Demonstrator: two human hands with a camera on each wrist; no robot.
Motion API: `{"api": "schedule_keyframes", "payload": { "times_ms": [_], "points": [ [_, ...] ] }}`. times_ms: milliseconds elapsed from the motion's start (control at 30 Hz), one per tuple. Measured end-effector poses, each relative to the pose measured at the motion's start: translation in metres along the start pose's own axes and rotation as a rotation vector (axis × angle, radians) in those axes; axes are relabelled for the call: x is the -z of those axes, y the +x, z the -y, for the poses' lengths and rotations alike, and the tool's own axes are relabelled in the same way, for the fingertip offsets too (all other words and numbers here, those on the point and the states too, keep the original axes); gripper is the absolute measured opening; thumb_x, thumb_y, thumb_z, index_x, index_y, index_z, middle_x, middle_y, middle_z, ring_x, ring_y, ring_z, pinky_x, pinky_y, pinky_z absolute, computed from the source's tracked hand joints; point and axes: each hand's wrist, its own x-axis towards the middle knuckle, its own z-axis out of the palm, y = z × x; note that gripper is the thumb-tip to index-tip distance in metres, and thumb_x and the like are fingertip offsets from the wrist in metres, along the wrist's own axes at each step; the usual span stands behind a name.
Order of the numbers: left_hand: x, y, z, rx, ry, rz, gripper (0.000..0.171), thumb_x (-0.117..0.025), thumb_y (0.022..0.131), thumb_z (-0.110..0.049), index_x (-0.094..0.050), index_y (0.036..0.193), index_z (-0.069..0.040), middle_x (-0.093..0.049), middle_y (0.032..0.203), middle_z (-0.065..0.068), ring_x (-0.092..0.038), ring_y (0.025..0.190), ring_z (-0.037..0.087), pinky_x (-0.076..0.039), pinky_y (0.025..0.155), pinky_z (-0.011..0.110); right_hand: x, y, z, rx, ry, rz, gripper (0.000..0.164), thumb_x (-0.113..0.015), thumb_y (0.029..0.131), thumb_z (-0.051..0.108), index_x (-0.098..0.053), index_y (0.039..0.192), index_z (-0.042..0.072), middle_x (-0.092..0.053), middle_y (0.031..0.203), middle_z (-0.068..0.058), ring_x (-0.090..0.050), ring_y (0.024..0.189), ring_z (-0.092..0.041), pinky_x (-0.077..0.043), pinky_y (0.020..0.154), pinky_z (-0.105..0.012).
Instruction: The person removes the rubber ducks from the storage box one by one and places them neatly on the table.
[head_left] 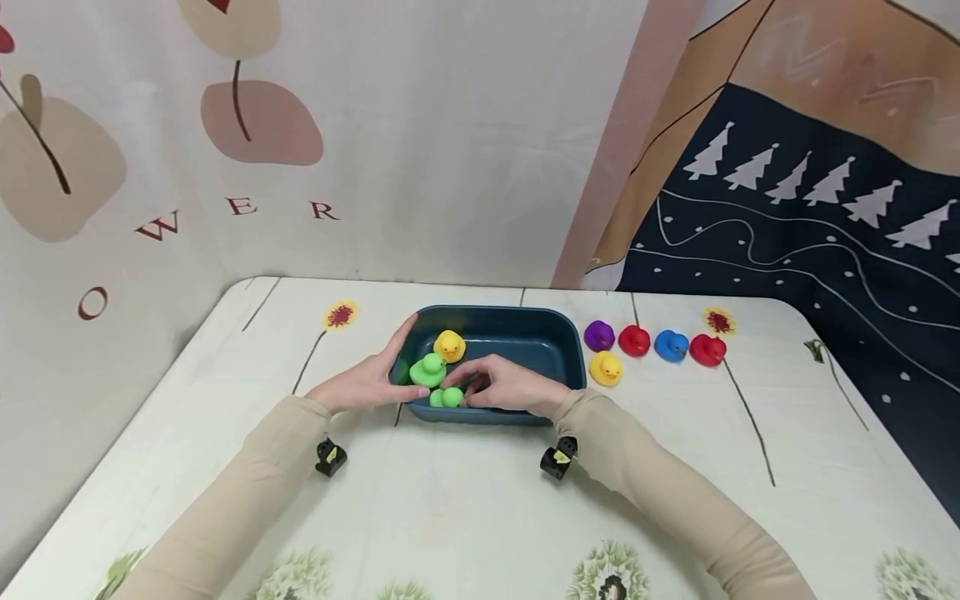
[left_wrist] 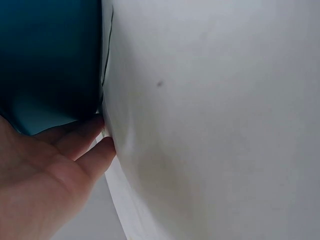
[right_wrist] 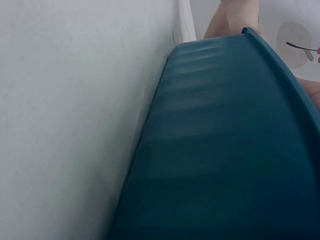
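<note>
I log: left hand [head_left: 369,380] grips the tub [head_left: 498,322]; right hand [head_left: 510,387] at small green duck [head_left: 452,397], grip unclear.

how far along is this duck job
Judging it as packing, partway. Done: yellow duck and farther green duck sit in the bin. In hand: the right hand is at the nearer green duck. Left: five ducks outside.

I can't see part of the blue tray [head_left: 517,340] behind the right hand [head_left: 510,387]. My left wrist view cuts it off.
</note>
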Motion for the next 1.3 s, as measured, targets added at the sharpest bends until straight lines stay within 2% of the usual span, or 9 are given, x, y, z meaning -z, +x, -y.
{"api": "schedule_keyframes", "payload": {
  "times_ms": [200, 333, 500, 767, 967, 1300],
  "points": [
    [0.002, -0.002, -0.001, -0.002, 0.012, -0.008, 0.107, -0.070, 0.088, -0.037, 0.014, 0.154, -0.029, -0.021, 0.152, 0.029, -0.039, 0.129, 0.045, -0.032, 0.101, 0.061, 0.001, 0.003, 0.001, -0.043, -0.005, -0.033, 0.026, -0.063, 0.090, -0.003, -0.066, 0.115, 0.002, -0.062, 0.106, -0.005, -0.057, 0.092, -0.018, -0.049, 0.082, -0.027],
    [0.001, 0.000, -0.001, -0.007, 0.019, -0.008, 0.107, -0.070, 0.088, -0.038, 0.013, 0.154, -0.028, -0.022, 0.151, 0.030, -0.040, 0.127, 0.045, -0.034, 0.101, 0.061, 0.001, 0.002, 0.001, -0.049, -0.002, -0.048, 0.025, -0.064, 0.090, -0.002, -0.066, 0.114, 0.002, -0.062, 0.105, -0.005, -0.058, 0.091, -0.019, -0.050, 0.081, -0.027],
    [0.000, 0.000, -0.001, -0.016, 0.019, -0.006, 0.108, -0.070, 0.087, -0.040, 0.013, 0.154, -0.028, -0.027, 0.148, 0.032, -0.047, 0.120, 0.042, -0.037, 0.098, 0.058, 0.000, -0.001, 0.001, -0.017, -0.003, -0.081, 0.025, -0.065, 0.090, 0.000, -0.065, 0.114, 0.002, -0.062, 0.104, -0.004, -0.057, 0.089, -0.019, -0.050, 0.079, -0.027],
    [-0.001, -0.002, -0.001, -0.011, 0.014, -0.003, 0.107, -0.071, 0.087, -0.038, 0.013, 0.154, -0.030, -0.030, 0.146, 0.033, -0.050, 0.114, 0.040, -0.037, 0.098, 0.058, 0.004, -0.008, 0.002, 0.025, -0.076, -0.182, 0.022, -0.069, 0.088, 0.007, -0.067, 0.110, 0.006, -0.061, 0.099, -0.003, -0.055, 0.085, -0.020, -0.048, 0.074, -0.028],
    [-0.001, -0.002, -0.001, -0.014, 0.011, -0.007, 0.107, -0.071, 0.087, -0.037, 0.013, 0.154, -0.031, -0.027, 0.148, 0.033, -0.048, 0.119, 0.042, -0.035, 0.100, 0.059, 0.010, -0.013, 0.001, 0.040, -0.114, -0.214, 0.022, -0.071, 0.088, 0.010, -0.067, 0.109, 0.008, -0.060, 0.097, -0.003, -0.055, 0.083, -0.020, -0.047, 0.072, -0.028],
    [-0.001, -0.002, -0.002, -0.013, 0.013, -0.011, 0.106, -0.070, 0.088, -0.035, 0.012, 0.154, -0.030, -0.022, 0.152, 0.030, -0.040, 0.127, 0.046, -0.031, 0.102, 0.062, 0.019, -0.024, 0.001, 0.061, -0.093, -0.247, 0.024, -0.070, 0.088, 0.008, -0.067, 0.111, 0.006, -0.059, 0.098, -0.005, -0.055, 0.085, -0.022, -0.048, 0.075, -0.030]
  ]
}}
